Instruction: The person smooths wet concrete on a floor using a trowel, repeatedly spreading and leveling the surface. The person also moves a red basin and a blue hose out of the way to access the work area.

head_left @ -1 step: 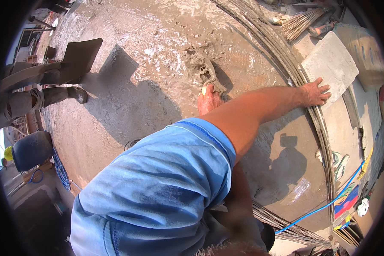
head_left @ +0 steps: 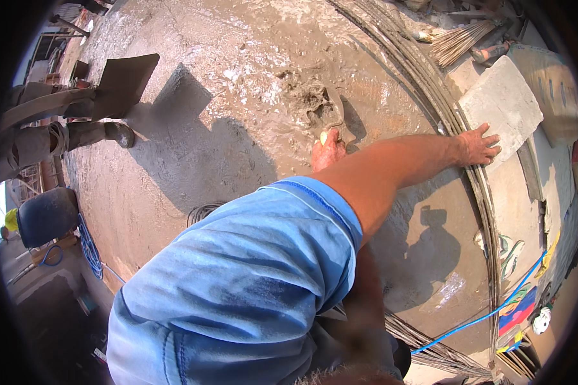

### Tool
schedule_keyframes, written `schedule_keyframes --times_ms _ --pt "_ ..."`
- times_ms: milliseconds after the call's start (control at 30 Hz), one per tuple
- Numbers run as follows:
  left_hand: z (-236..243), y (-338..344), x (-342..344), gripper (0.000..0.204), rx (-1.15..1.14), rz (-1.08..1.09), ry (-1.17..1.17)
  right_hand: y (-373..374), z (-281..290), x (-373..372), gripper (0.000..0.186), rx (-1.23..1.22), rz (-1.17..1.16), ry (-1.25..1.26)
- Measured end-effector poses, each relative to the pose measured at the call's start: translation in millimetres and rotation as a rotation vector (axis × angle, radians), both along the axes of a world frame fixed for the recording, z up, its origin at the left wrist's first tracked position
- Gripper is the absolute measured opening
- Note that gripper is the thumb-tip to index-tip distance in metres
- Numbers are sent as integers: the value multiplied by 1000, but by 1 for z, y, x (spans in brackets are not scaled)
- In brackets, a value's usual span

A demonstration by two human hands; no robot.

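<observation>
My right hand [head_left: 329,153] is closed around the pale yellowish handle of a trowel [head_left: 335,110]. The mud-coated blade stands tilted in wet grey mortar [head_left: 309,102], right against a rough lump of it. Crossing over my right arm, my blue-sleeved left arm reaches to the right. There my left hand [head_left: 478,146] rests with fingers spread, at the edge of a pale flat slab [head_left: 504,102] and over a bundle of long thin rods [head_left: 453,119]. My right forearm is mostly hidden beneath the left one.
At the left, another person's boot [head_left: 119,135] stands on the wet floor beside a dark flat blade [head_left: 125,86]. A dark blue rounded object [head_left: 48,217] and coiled blue hose [head_left: 90,247] lie nearer. Sandals [head_left: 512,256], a blue hose [head_left: 469,321] and a stick bundle [head_left: 462,42] lie right.
My right hand has shifted slightly right with the trowel, and more of the blade shows beside the mortar lump. My left hand stays at the slab's edge. The whole view has shifted a little.
</observation>
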State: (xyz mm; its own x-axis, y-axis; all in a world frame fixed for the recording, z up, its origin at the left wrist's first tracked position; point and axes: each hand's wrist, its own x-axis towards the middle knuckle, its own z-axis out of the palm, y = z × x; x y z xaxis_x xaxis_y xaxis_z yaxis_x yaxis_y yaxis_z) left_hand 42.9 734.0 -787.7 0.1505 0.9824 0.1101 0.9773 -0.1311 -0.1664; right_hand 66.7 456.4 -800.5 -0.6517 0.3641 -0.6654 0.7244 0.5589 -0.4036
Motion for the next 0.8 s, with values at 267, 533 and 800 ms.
schedule_keyframes --times_ms 267,533,800 --pt "-10 -24 1 51 -22 71 77 148 20 109 54 -329 59 -6" --pt "4 -2 6 70 -94 74 184 181 19 258 51 -408 -350 89" --pt "22 7 17 94 -202 -58 62 31 -55 303 53 -205 -455 523"
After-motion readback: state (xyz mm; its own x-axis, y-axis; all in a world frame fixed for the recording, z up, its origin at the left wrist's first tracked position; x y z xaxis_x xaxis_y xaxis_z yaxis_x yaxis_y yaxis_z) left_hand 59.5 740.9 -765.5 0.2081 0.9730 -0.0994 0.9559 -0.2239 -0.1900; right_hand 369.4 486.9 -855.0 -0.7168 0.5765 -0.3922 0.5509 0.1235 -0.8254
